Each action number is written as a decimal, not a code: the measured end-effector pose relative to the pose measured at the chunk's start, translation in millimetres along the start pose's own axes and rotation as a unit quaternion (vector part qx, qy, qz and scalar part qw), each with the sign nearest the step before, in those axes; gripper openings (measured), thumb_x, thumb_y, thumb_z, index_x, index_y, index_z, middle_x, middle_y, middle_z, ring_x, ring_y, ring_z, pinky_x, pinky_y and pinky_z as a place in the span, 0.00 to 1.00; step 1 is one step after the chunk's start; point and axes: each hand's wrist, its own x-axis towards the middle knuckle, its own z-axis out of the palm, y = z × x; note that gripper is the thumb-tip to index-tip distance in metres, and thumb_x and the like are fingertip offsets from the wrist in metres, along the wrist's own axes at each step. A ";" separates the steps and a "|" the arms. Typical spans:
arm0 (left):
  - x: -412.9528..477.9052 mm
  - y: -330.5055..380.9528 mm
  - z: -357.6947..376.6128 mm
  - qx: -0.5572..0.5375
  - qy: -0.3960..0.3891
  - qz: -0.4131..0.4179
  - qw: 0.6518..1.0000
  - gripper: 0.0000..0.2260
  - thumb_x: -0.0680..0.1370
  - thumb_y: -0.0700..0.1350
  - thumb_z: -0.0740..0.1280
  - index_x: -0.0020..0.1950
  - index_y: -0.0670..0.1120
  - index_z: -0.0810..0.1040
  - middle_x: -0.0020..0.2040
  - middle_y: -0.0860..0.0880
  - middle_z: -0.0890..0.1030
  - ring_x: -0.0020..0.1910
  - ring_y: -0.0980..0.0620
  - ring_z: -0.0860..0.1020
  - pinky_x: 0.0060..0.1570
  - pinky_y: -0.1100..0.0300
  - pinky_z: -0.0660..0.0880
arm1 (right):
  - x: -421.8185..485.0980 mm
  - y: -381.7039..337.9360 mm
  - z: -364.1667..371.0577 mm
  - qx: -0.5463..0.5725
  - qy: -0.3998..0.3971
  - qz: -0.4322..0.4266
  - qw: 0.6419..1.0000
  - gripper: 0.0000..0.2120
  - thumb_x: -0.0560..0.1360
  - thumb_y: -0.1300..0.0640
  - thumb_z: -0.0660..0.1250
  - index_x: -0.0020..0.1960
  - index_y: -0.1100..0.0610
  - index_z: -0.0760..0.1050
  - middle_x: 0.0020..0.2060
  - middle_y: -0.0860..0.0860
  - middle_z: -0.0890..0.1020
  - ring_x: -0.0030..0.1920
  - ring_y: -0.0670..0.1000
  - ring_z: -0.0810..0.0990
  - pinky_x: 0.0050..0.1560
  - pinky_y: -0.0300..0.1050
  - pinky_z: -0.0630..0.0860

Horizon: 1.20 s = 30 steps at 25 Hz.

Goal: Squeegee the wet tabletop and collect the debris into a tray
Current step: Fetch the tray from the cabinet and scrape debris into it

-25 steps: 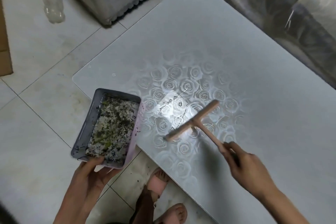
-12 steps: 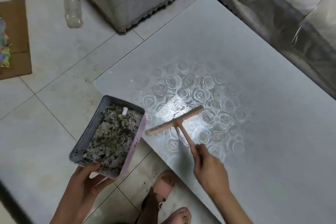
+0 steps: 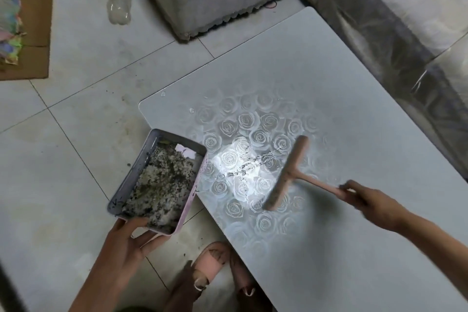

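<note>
The left hand [image 3: 126,243] grips the tray [image 3: 131,175], heaped with debris [image 3: 162,185], at the counter [image 3: 329,83] edge. The right hand [image 3: 372,202] grips the squeegee [image 3: 288,175]; only a thin water trail [image 3: 243,172] mid-frame seems left.

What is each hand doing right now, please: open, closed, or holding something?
Left hand: holds the tray by its near end.
Right hand: grips the squeegee handle.

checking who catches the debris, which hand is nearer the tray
Left. The left hand grips the tray at its near end; the right hand is apart, over the table, gripping the squeegee handle.
</note>
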 end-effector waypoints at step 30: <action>47.9 -53.8 171.4 -0.051 0.023 0.067 0.996 0.11 0.77 0.35 0.58 0.53 0.44 0.77 0.43 0.44 0.85 0.38 0.39 0.84 0.38 0.40 0.80 | 210.8 19.8 -154.5 -0.173 0.068 -0.280 0.942 0.06 0.79 0.45 0.58 0.53 0.42 0.72 0.35 0.40 0.77 0.42 0.49 0.80 0.45 0.42 0.66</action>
